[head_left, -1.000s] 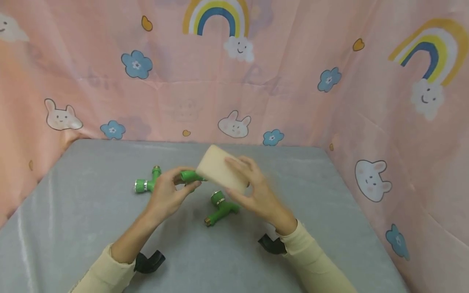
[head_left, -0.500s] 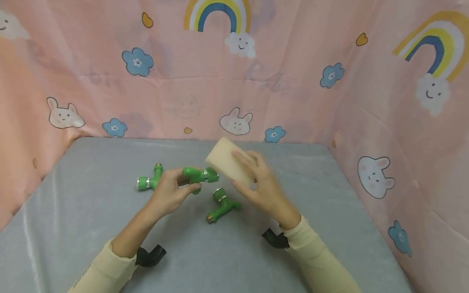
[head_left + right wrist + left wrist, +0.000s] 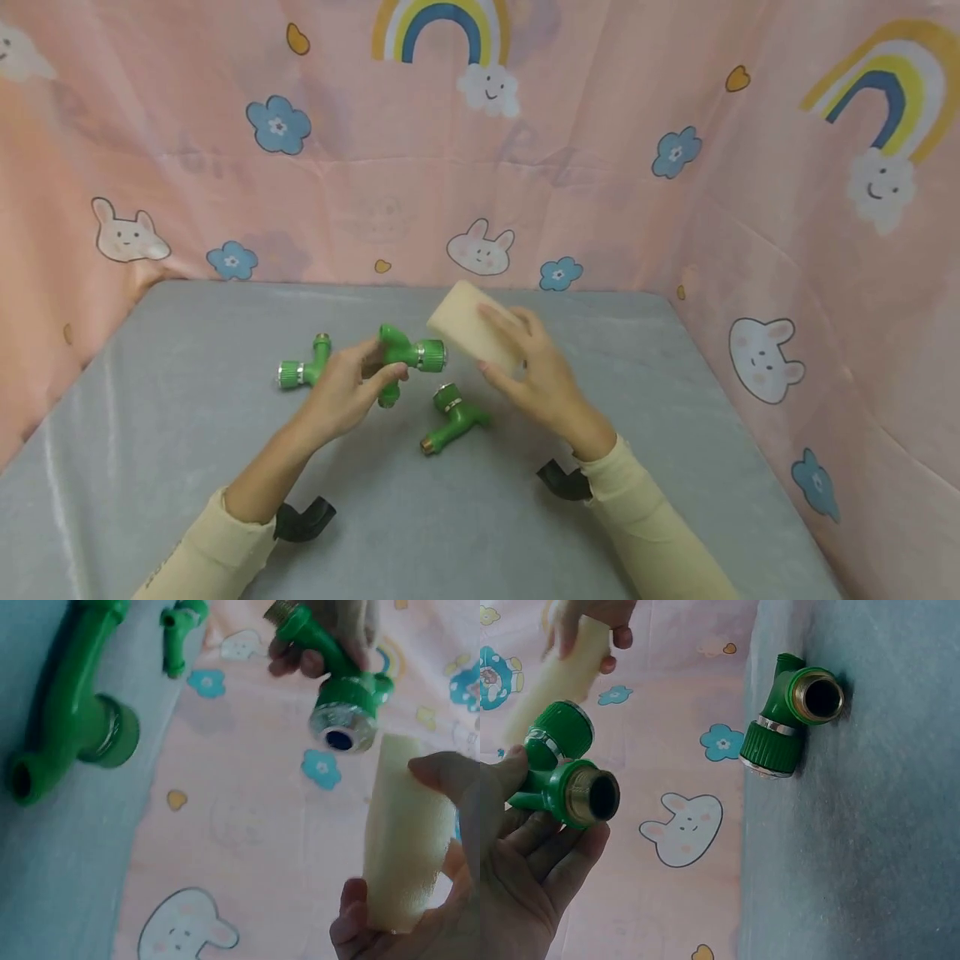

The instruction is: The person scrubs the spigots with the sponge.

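Note:
My left hand (image 3: 341, 396) grips a green plastic tap (image 3: 405, 354) above the table, thumb on the near side. Its ribbed knob points right, towards the other hand. The left wrist view shows the brass threaded end (image 3: 592, 795) of this tap facing the camera. A cream sponge (image 3: 468, 325) is held by my right hand (image 3: 543, 383), thumb and fingers on opposite sides. The sponge is tilted, just right of the knob. In the right wrist view a small gap shows between the sponge (image 3: 405, 832) and the held tap (image 3: 341, 705).
Two more green taps lie on the grey cloth-covered table (image 3: 187, 450): one tap (image 3: 303, 372) behind the left hand, another tap (image 3: 453, 421) between the hands. Black curved pieces (image 3: 303, 521) sit at both wrists. A pink patterned curtain (image 3: 337, 200) surrounds the table's back and sides.
The sponge, which overlapped the held tap in the head view, has moved right and away from it. The tap has turned in my left hand, its knob now in sight. The lying taps stay put.

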`<state>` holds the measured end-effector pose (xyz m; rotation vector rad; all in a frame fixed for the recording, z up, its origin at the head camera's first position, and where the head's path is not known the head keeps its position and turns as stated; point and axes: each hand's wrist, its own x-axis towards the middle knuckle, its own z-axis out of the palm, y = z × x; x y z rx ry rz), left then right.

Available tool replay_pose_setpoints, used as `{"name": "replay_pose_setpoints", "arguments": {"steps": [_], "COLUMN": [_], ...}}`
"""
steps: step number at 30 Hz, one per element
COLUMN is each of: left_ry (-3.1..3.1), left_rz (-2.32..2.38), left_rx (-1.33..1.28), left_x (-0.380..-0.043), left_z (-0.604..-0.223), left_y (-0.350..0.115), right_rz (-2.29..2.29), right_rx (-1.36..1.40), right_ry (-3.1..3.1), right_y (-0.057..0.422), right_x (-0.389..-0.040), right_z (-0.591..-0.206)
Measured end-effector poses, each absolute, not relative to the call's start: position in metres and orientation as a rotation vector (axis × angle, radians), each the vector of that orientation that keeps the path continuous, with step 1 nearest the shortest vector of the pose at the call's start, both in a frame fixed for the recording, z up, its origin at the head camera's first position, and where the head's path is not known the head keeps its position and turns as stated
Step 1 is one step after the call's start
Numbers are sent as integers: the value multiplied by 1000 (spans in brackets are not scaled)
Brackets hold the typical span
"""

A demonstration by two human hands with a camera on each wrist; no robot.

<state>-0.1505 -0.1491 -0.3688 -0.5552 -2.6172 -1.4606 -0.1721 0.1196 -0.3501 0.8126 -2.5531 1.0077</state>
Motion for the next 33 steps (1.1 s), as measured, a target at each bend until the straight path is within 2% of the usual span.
{"name": "replay_pose_setpoints", "arguments": {"steps": [6, 15, 23, 30, 33], "left_ry": [-2609, -2603, -2572, -2631, -2599], "left_rz": [-1494, -1485, -1576, -1473, -1512], "left_rx": [-582, -612, -763, -781, -727], "left_x": [-151, -155, -154, -151, -152], "left_z": [-368, -371, -371, -368, -369], "left_y": [-151, -153, -156, -155, -153], "right_rz": [988, 1017, 1211, 1214, 1220], "right_rx": [1028, 850, 1100, 828, 841], "right_ry": [-2509, -2659, -2637, -2769, -2714], "right_y": [111, 128, 131, 148, 144], "right_x": [-163, -173, -179, -191, -188], "right_z": [-347, -345, -344, -347, -346]}}
